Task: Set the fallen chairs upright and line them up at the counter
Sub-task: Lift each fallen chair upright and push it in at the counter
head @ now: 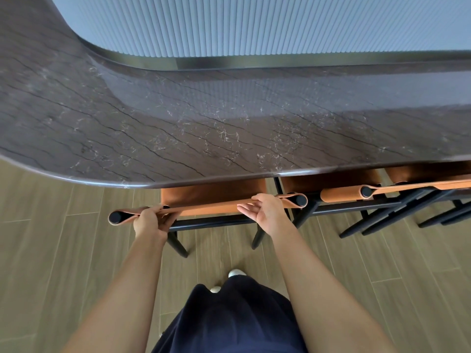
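The left-most chair (214, 196) stands upright on its black legs at the near edge of the surface (178, 123), a dark brown veined stone top. Its orange leather seat is tucked partly under that edge. Both hands hold the chair's orange backrest band (209, 207), which runs between two black round-topped posts.

The left hand (150, 221) grips the band just beside the left post, fingers curled round it. The right hand (267, 212) holds it near the right post. Its thumb lies along the top edge and its fingers are only loosely bent on the near side, so the grip looks light.

Further along the near edge toward the right corner, a second chair (331, 182) of the same make stands upright just beside the first, seat under the edge. A third chair (423, 174) stands past it, cut off by the picture's border.

Under the chairs is a floor (51, 250) of pale wood-look planks. Beyond the far edge of the surface rises a grey fluted panel (254, 26). The person's dark garment (229, 322) and a light shoe (237, 273) show below.
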{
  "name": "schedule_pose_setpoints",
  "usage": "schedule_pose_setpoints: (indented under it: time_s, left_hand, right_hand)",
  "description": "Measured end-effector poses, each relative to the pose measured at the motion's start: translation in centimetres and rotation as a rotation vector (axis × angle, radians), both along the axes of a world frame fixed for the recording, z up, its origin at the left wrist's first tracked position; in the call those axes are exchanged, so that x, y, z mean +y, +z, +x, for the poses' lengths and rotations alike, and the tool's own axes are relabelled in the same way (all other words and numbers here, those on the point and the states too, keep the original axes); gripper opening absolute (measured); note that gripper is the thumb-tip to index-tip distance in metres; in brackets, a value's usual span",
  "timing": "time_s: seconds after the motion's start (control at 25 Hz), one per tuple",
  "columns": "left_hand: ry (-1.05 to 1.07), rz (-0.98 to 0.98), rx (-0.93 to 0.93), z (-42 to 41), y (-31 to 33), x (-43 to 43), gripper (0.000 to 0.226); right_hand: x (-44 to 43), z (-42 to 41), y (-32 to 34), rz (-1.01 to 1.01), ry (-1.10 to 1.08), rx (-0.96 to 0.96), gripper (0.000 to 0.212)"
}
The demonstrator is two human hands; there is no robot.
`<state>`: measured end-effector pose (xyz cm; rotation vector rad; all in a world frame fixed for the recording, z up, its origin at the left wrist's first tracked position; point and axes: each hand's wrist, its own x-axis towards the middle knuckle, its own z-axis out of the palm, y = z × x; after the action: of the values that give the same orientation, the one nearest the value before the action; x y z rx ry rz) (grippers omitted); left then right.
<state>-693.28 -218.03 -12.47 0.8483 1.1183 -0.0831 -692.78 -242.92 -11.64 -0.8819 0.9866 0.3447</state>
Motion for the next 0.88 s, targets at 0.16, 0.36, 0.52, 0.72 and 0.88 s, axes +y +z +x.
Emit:
schedule_pose_setpoints:
  time_s: [0.16, 0.36, 0.52, 0.72, 0.88]
  left_hand:
    - [-0.061, -0.055, -0.057, -0.5, 0.2, 0.4, 0.011]
    - [-0.141, -0.082, -0.101, -2.0, 0.5, 0.4, 0.033]
    - [-0.196, -0.051, -0.129, -3.9, 1.1, -0.1, 0.053]
    - [-0.272, 0.047, -0.204, -6.6, 2.5, -1.0, 0.040]
    - [-0.258, 0.088, -0.263, -9.4, 3.8, -1.7, 0.035]
  right_hand:
    - [-0.2, -0.6, 0.1, -0.044, 0.079, -0.007, 0.021]
    - [-1.0, -2.1, 0.4, -0.113, 0.154, -0.017, 0.039]
    - [-1.1, -4.0, 1.0, -0.118, 0.217, -0.019, 0.042]
    - [-0.2, -6.3, 2.2, -0.143, 0.358, -0.096, 0.038]
    - [-0.3, -7.4, 3.3, -0.165, 0.459, -0.228, 0.036]
